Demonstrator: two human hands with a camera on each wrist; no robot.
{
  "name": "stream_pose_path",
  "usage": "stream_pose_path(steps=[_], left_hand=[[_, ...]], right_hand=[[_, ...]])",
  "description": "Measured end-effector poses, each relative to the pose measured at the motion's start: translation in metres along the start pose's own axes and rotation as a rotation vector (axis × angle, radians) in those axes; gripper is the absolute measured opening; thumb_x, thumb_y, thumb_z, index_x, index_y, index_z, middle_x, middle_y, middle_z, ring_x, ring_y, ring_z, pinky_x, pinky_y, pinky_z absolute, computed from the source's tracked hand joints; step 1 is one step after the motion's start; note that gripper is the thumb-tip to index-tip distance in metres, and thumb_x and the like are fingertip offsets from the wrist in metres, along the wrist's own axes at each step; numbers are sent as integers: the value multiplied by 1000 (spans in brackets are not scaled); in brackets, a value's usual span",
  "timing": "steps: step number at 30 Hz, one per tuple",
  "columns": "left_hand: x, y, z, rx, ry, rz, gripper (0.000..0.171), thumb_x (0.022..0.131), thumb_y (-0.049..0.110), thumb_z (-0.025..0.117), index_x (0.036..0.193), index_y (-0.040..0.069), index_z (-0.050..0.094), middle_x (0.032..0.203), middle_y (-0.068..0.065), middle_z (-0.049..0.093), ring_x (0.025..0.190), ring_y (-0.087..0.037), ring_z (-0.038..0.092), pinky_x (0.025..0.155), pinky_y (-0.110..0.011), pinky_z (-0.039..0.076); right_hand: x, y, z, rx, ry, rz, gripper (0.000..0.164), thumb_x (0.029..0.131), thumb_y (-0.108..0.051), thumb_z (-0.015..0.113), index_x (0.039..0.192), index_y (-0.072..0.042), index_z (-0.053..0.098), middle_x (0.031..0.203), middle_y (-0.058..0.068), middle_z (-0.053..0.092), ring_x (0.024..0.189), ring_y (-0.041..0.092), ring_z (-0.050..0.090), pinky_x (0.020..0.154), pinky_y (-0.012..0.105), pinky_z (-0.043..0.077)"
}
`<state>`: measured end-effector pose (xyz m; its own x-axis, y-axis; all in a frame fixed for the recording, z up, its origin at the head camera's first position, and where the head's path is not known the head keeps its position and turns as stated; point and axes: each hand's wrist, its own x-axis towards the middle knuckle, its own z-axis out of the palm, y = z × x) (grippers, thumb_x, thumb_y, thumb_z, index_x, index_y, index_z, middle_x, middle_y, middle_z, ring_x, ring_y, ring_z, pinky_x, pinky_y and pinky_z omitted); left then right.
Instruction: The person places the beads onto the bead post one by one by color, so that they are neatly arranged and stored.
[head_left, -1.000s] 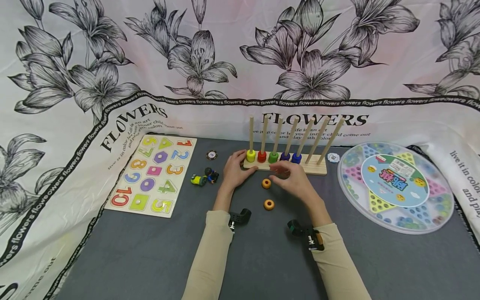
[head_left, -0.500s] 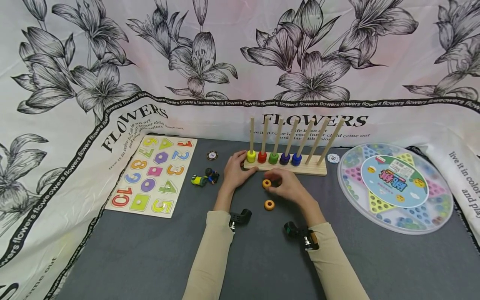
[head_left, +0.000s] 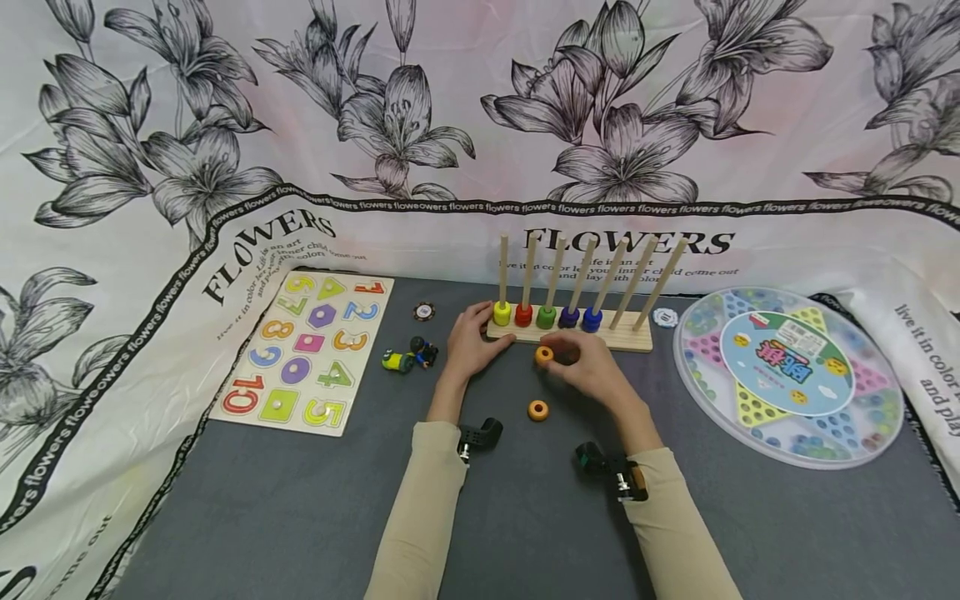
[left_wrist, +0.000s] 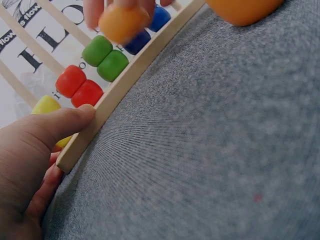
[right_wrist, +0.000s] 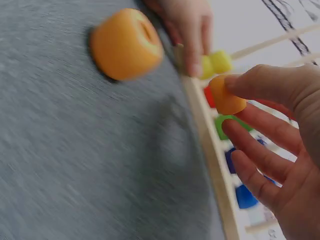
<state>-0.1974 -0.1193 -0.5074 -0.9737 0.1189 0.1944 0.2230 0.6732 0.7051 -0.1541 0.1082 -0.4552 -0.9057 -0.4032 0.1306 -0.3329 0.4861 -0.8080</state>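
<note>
A wooden peg rack [head_left: 630, 332] with a row of upright pegs stands towards the back. My left hand [head_left: 471, 343] grips its left end, thumb on the front edge in the left wrist view. Between right thumb and index finger, my right hand [head_left: 594, 368] pinches an orange bead [right_wrist: 225, 94], held just in front of the rack. A second orange bead [head_left: 537, 410] lies on the grey cloth nearer the person. On the pegs, left to right, sit yellow beads [head_left: 502, 313], red beads [head_left: 523, 316], green beads [head_left: 547, 317], dark blue beads [head_left: 568, 317] and blue beads [head_left: 592, 320]; the two rightmost pegs are bare.
Left lies a number-and-shape puzzle board [head_left: 309, 343]. Beside it are a yellow-green toy [head_left: 397, 360], a small dark figure [head_left: 423, 351] and a dark chip [head_left: 423, 310]. At right are a white chip [head_left: 665, 317] and a round game board [head_left: 780, 442].
My right hand came down from the rack to the farther orange bead, took it between thumb and finger, and raised it towards the rack. The left hand stays in place.
</note>
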Motion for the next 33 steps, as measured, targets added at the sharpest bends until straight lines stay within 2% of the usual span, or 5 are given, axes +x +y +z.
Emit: stream_pose_path(steps=[5, 14, 21, 31, 33], left_hand=[[0, 0, -1, -13, 0, -1, 67, 86, 32, 79, 141, 4, 54, 144, -11, 49, 119, -28, 52, 94, -35, 51], [-1, 1, -1, -1, -2, -11, 67, 86, 33, 79, 141, 4, 55, 144, -10, 49, 118, -28, 53, 94, -37, 51], [-1, 2, -1, -8, -9, -18, 67, 86, 33, 79, 141, 5, 54, 144, -10, 48, 118, -28, 53, 94, -38, 51], [-1, 1, -1, -22, -3, -16, 67, 86, 33, 79, 141, 4, 55, 144, -10, 49, 119, -28, 52, 95, -37, 51], [-1, 2, 0, -17, 0, -10, 67, 85, 33, 79, 141, 4, 55, 144, -10, 49, 118, -28, 52, 94, -37, 51]], right_hand=[[-7, -1, -21, 16, 90, 25, 34, 87, 4, 71, 121, 7, 65, 116, 22, 66, 104, 39, 65, 87, 52, 55], [-22, -6, -59, -64, 275, 7, 31, 86, -1, 73, 116, 5, 68, 111, 23, 68, 97, 39, 67, 82, 52, 53], [-31, -13, -81, -77, 310, 27, 31, 88, -4, 73, 118, 4, 67, 115, 21, 67, 100, 36, 65, 83, 40, 50], [-28, -41, -113, -161, 402, -44, 34, 87, -4, 74, 120, 3, 67, 114, 22, 67, 98, 35, 64, 80, 15, 44], [-26, -48, -120, -171, 423, -61, 34, 88, -4, 74, 120, 3, 67, 115, 21, 67, 99, 22, 65, 81, 12, 44]])
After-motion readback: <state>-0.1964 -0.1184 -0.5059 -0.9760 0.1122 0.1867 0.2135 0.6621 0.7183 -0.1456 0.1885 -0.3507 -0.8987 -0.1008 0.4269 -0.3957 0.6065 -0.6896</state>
